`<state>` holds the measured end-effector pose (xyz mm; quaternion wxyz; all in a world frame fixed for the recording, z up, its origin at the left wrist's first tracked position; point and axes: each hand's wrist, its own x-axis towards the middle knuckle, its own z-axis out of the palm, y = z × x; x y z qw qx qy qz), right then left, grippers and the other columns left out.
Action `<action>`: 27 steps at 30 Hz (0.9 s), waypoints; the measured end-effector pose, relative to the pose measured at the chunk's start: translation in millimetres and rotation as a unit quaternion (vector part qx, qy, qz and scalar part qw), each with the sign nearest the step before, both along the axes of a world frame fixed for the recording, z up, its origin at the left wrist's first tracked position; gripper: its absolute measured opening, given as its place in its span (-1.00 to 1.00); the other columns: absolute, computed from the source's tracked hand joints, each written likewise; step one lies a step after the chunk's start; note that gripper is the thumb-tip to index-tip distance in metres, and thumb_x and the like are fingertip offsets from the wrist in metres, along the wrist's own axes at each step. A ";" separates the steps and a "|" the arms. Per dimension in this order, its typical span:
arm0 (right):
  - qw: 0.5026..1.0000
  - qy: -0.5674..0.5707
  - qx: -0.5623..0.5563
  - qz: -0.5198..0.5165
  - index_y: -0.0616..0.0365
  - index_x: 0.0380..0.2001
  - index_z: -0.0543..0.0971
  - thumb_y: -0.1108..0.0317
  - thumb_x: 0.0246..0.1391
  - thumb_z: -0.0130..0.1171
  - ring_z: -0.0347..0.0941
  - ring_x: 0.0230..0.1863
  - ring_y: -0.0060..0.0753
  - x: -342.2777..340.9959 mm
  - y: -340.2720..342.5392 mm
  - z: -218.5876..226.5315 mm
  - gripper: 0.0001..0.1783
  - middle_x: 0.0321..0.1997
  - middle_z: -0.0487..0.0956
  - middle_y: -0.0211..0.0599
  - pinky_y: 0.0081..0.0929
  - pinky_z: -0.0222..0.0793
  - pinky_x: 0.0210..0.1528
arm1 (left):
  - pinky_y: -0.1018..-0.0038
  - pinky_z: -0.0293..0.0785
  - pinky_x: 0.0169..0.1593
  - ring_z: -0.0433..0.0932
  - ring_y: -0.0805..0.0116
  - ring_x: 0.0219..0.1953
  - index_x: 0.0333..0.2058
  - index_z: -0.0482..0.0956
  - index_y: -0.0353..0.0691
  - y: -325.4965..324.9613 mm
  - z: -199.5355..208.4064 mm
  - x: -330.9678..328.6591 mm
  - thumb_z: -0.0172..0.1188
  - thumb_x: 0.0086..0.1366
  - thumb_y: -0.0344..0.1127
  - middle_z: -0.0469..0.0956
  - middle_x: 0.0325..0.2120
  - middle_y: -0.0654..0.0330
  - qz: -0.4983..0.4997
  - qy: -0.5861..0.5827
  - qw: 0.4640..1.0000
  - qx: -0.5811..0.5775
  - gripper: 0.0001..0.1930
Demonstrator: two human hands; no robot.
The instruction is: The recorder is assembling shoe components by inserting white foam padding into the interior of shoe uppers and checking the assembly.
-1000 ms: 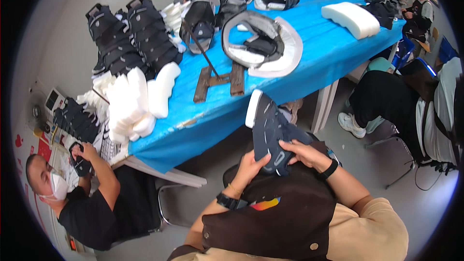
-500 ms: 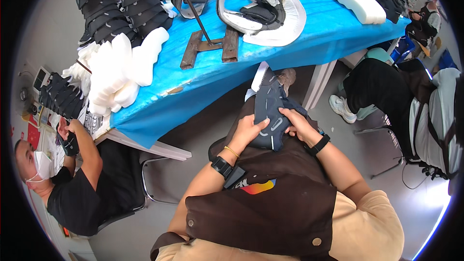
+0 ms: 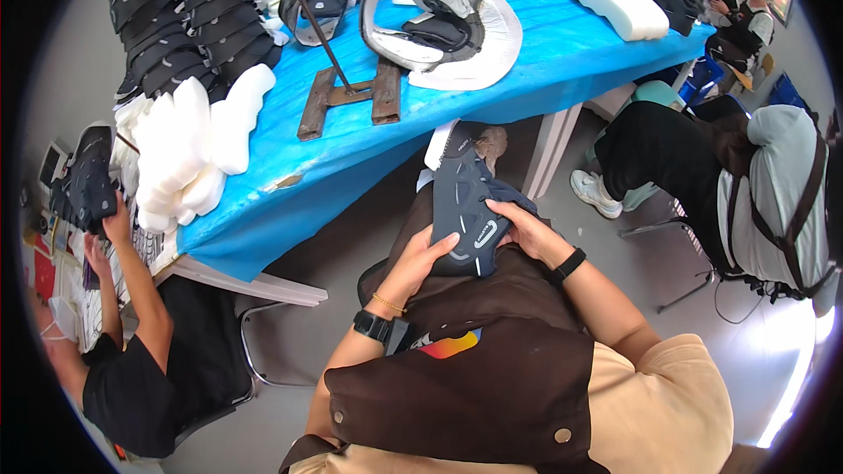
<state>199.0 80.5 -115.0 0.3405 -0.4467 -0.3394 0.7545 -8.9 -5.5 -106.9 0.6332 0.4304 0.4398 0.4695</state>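
Dark sewn piece (image 3: 457, 197) over the lap, far end up by the table edge; can't tell if touching. Left hand (image 3: 420, 262) closed on its near left edge, thumb on top; right hand (image 3: 531, 233) pinching right side, fingers partly hidden. Looks light, soft, bendy, not fragile; probably little slip. Best hold: both side edges. Blue table (image 3: 544, 53) crowds the far end. On it: foam pile (image 3: 180, 158), metal stand (image 3: 351, 92), padded ring (image 3: 505, 44), white block (image 3: 615, 4).
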 end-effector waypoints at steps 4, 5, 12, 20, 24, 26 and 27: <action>0.977 0.062 0.057 0.194 0.17 -0.25 0.49 -0.07 0.26 0.15 0.29 -0.72 -0.69 14.1 0.4 28.7 -0.55 -0.49 0.52 -0.45 -0.68 0.21 -0.73 | 0.49 0.42 0.13 0.52 0.47 -0.01 0.16 0.43 -0.41 2.1 21.6 3.7 0.20 0.40 -0.27 0.57 0.01 0.17 0.033 -0.008 0.999 0.019 -0.55; 0.977 0.043 0.076 0.194 0.19 -0.24 0.48 -0.06 0.26 0.15 0.30 -0.71 -0.68 10.4 -0.4 42.1 -0.54 -0.49 0.52 -0.44 -0.69 0.19 -0.75 | 0.50 0.42 0.13 0.53 0.47 0.00 0.17 0.42 -0.41 5.1 24.0 -0.7 0.19 0.41 -0.29 0.57 0.01 0.16 0.026 0.014 0.999 0.024 -0.56; 0.978 0.043 0.084 0.187 0.19 -0.01 0.40 0.00 0.34 0.04 0.38 -0.68 -0.58 2.0 -23.6 73.4 -0.56 -0.44 0.56 -0.33 -0.64 0.33 -0.62 | 0.54 0.46 0.05 0.57 0.50 -0.07 0.08 0.50 -0.41 18.7 35.2 -16.0 0.16 0.43 -0.23 0.63 -0.10 0.18 0.029 0.013 0.999 -0.018 -0.61; 0.784 0.034 0.604 0.141 0.28 0.06 0.57 0.38 0.24 0.03 0.54 -0.36 -0.30 19.4 -43.9 153.3 -0.62 -0.47 0.61 -0.26 -0.37 0.46 -0.22 | 0.46 0.28 -0.56 0.34 0.45 -0.67 -0.30 0.49 -0.17 -4.1 19.9 -36.0 0.02 0.45 0.12 0.36 -0.67 0.34 0.130 -0.319 0.930 -0.129 -0.57; 0.477 -0.204 0.851 -0.083 0.10 -0.34 0.72 0.37 -0.21 0.13 0.51 -0.32 -0.22 11.4 -45.5 148.2 -0.70 -0.37 0.64 -0.40 -0.32 0.47 -0.28 | 0.47 0.10 -0.62 0.13 0.45 -0.73 -0.37 0.39 -0.11 -3.8 -10.6 -15.8 -0.06 0.42 -0.18 0.18 -0.76 0.37 0.132 -0.515 0.836 -0.133 -0.80; 0.446 -0.188 0.875 -0.009 0.05 -0.24 0.71 0.35 -0.25 0.16 0.51 -0.20 -0.28 -4.1 -58.4 144.2 -0.61 -0.25 0.63 -0.45 -0.23 0.44 -0.03 | 0.47 0.14 -0.58 0.14 0.45 -0.70 -0.36 0.40 -0.10 -7.5 -3.6 -10.2 -0.09 0.40 -0.21 0.18 -0.76 0.36 0.123 -0.522 0.828 -0.163 -0.82; 0.426 -0.195 0.883 0.024 0.04 -0.18 0.70 0.34 -0.23 0.17 0.51 -0.18 -0.30 -12.3 -63.8 145.4 -0.57 -0.23 0.62 -0.46 -0.19 0.40 0.07 | 0.49 0.24 -0.53 0.22 0.45 -0.67 -0.37 0.40 -0.07 -10.6 -0.9 -8.5 -0.13 0.47 -0.08 0.22 -0.75 0.39 0.099 -0.486 0.858 -0.137 -0.72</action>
